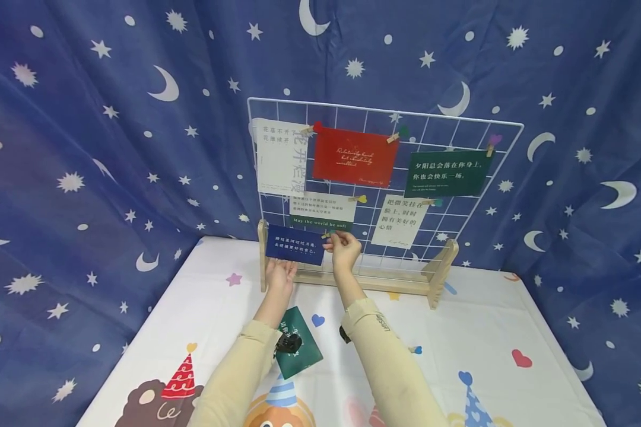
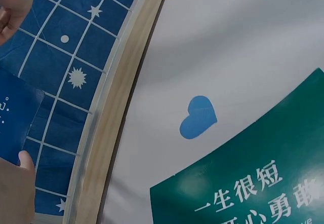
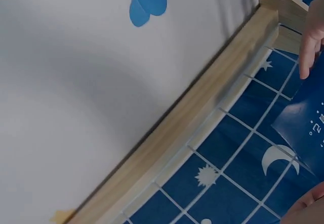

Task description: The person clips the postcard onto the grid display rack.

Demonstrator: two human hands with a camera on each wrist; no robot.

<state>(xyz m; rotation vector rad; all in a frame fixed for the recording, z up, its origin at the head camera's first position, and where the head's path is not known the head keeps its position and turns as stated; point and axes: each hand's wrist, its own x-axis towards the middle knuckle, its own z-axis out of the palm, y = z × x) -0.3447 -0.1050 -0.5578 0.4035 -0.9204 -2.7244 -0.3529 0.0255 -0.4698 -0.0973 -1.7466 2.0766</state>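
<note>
A navy card point(image 1: 295, 244) with white writing lies against the lower left of a white wire grid point(image 1: 363, 255). My left hand point(image 1: 281, 276) holds its lower edge; the thumb shows beside the card in the left wrist view. At the card's upper right corner, my right hand point(image 1: 345, 252) pinches a small wooden clothespin point(image 1: 326, 235), partly covered by the fingers. Just above hangs a white and green card point(image 1: 320, 210) with a yellow-heart clothespin point(image 1: 359, 199).
The grid stands in a wooden base point(image 1: 379, 286). White point(image 1: 278, 160), red point(image 1: 355, 157) and dark green point(image 1: 448, 172) cards hang along its top, another white card point(image 1: 397, 220) lower right. On the table lie a green card point(image 1: 307, 356) under my left wrist and a blue-heart clothespin point(image 1: 416, 350).
</note>
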